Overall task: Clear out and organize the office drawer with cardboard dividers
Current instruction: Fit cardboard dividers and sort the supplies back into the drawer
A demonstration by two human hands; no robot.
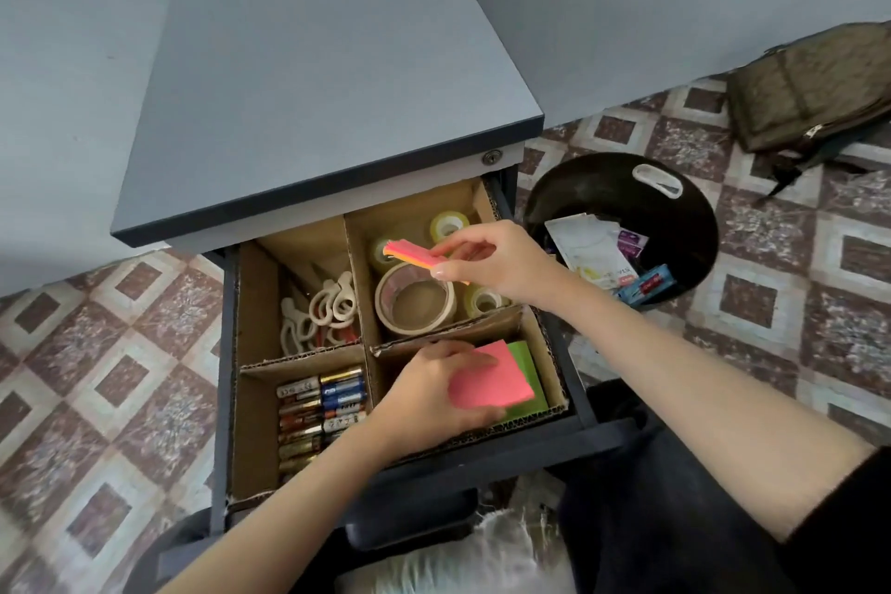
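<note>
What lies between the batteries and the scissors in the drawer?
A cardboard divider separates the batteries from the scissors; the head view shows it.

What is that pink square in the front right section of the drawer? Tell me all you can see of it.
The pink pad is a square block of sticky-note paper, bright pink and plain on top, with no writing that shows. It sits turned at an angle in the front right cardboard compartment, partly over a green pad. The left hand holds it by its edges, fingers at the far side and thumb at the near side. Its right corner is bare.
</note>
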